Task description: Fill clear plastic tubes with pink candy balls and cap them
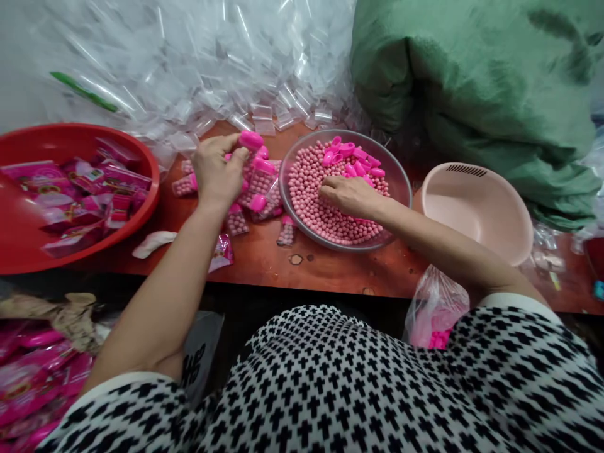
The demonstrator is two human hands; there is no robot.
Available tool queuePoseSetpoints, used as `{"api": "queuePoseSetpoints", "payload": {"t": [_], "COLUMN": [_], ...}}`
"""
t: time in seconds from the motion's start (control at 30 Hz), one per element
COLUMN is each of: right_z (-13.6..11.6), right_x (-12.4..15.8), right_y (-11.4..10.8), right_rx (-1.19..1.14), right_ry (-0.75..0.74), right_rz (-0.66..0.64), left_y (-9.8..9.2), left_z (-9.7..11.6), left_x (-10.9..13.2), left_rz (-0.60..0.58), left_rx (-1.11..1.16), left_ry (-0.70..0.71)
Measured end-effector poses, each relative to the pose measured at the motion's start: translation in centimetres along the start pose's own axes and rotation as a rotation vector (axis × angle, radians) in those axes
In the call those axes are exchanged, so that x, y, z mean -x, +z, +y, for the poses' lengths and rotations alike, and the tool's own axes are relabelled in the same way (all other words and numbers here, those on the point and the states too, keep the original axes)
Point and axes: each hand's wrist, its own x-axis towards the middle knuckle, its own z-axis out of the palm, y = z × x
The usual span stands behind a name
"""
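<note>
Hands: well apart, left one over the pouches, right one in the bowl.
Left hand [219, 170]: thumb and fingers closed on a bright pink cap [251, 140]; cannot tell if anything hangs from it.
Right hand [349, 196]: fingertips down among the beads; grip hidden, cannot tell if it holds any.
Red tub [21, 226]: far left, glossy pink packets [87, 179] heaped inside.
White scrap [155, 244]: on the wooden table [330, 274], just right of tub.
Bead pouches [259, 182]: clear, pink-topped, clustered beneath and beside left hand, left of bowl.
Metal bowl [402, 189]: centre, holding pink beads [306, 189]; loose pink pieces [346, 150] on top, toward far rim.
Clear bag [436, 302]: at table's near edge, pink contents.
Pale basin [472, 201]: right of bowl, tilted, before a green sack [472, 82].
</note>
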Motion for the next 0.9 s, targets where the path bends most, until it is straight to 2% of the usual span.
{"api": "queuePoseSetpoints", "payload": {"t": [0.07,0.1,0.17,0.23,0.33,0.43,0.5,0.6,0.7,0.9], "right_z": [-0.2,-0.1,0.4,1.3,2.5,2.4,2.0,1.4,1.6,2.2], "right_x": [-0.1,-0.1,-0.1,0.2,1.1,2.5,3.5,4.8,5.4,5.3], "right_y": [0.4,0.5,0.6,0.5,0.2,-0.6,-1.2,-1.7,-1.6,-1.6], "right_rx": [0.059,0.048,-0.06,-0.29,-0.819,-1.255,-1.379,-1.409,-1.334,-1.139], "right_ry": [0.013,0.022,0.035,0.061,0.155,0.214,0.215,0.182,0.121,0.115], "right_rz": [0.007,0.015,0.028,0.077,0.216,0.332,0.404,0.447,0.441,0.473], "left_y": [-0.1,0.3,1.5,3.3,6.4,8.9,10.0,10.7,10.9,11.5], "left_z": [-0.4,0.1,2.1,4.9,8.7,10.4,10.6,10.6,10.6,10.7], "left_x": [0.2,0.4,1.2,2.1,3.3,3.7,3.6,3.6,3.6,3.6], "left_rz": [0.115,0.152,0.131,0.027,-0.164,-0.299,-0.349,-0.415,-0.464,-0.437], "left_rx": [-0.152,-0.206,-0.238,-0.206,-0.121,0.042,0.235,0.529,0.675,0.678], "left_ry": [-0.029,-0.03,0.004,0.034,0.016,-0.042,-0.121,-0.303,-0.425,-0.387]}}
